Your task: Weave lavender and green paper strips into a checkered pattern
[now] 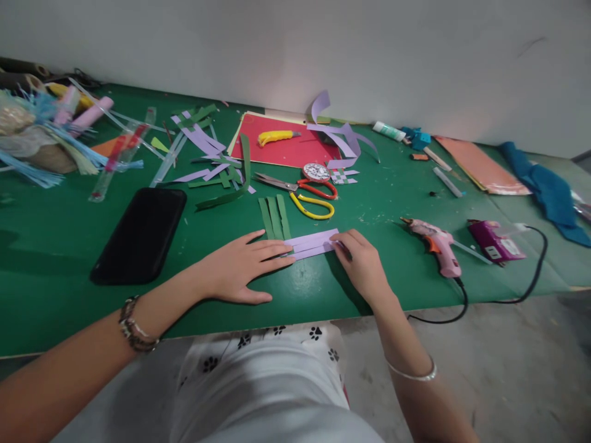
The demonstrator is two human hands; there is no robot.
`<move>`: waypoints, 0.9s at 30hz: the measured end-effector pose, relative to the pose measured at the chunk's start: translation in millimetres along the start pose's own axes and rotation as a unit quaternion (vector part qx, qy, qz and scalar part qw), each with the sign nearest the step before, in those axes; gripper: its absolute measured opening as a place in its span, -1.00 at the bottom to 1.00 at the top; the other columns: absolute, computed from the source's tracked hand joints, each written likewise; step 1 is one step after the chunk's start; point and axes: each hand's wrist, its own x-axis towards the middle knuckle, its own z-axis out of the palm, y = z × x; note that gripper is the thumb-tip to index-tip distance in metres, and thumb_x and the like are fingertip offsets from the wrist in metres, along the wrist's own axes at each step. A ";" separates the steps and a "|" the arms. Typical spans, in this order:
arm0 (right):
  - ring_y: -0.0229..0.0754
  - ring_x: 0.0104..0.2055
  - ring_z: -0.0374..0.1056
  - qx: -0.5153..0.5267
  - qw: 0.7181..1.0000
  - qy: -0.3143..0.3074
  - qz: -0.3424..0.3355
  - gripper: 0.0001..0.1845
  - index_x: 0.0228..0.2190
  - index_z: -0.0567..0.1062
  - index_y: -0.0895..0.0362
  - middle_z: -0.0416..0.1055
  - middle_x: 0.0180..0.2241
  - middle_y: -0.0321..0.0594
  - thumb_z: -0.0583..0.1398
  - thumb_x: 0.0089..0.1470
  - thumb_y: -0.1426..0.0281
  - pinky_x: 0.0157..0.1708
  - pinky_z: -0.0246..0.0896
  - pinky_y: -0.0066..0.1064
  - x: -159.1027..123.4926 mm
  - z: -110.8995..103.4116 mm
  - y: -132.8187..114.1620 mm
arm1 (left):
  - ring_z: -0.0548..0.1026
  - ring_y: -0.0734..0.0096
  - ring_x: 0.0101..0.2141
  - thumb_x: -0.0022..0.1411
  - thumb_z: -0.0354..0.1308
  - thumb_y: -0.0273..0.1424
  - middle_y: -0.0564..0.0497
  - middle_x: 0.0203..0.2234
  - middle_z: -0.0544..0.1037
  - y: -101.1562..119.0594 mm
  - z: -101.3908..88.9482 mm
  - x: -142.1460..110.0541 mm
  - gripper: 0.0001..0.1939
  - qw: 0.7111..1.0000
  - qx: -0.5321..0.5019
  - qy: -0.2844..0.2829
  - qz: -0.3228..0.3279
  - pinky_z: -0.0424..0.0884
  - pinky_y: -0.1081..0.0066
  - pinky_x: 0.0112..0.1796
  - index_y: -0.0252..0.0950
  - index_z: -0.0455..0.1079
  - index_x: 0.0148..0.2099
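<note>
Several purple paper strips [309,243] lie side by side on the green tabletop, crossing the lower ends of a few green paper strips [274,215]. My left hand [247,264] rests flat with fingers stretched, its fingertips pressing the left ends of the purple strips and covering where they meet the green ones. At the right ends, my right hand [360,261] pinches a purple strip between thumb and fingers. Just beyond the strips lie scissors [298,187] with one red and one yellow handle loop.
A black phone [141,237] lies left of my hands. To the right are a pink glue gun [436,246] with a cord and a purple box [496,241]. Behind are loose paper scraps [203,138], red paper [281,154] and a yellow utility knife [277,137].
</note>
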 end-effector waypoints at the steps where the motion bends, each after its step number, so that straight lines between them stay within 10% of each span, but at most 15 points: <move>1: -0.19 -0.39 0.28 -0.004 1.000 -0.002 0.000 -0.81 -0.39 0.41 0.12 0.35 -0.42 -0.17 0.00 0.09 0.48 -0.38 0.21 -0.38 -0.4 0.3 0.7 | 0.12 0.18 0.16 0.16 0.00 -0.12 -0.08 0.20 0.11 0.2 -0.2 0.1 -0.34 1.000 -0.001 0.000 -0.001 -0.19 0.09 0.16 -0.18 -0.02 0.26; 27: -0.25 -0.52 0.22 0.037 0.993 0.044 0.099 -0.90 -0.40 0.38 0.12 0.31 -0.51 -0.26 0.07 0.02 0.47 -0.45 0.18 -0.41 -3.9 -0.1 -1.9 | 0.15 0.19 0.15 0.12 0.04 -0.14 -0.12 0.17 0.18 0.4 0.5 -0.5 -0.44 1.000 -0.017 0.026 -0.001 -0.24 0.08 0.17 -0.26 0.20 0.13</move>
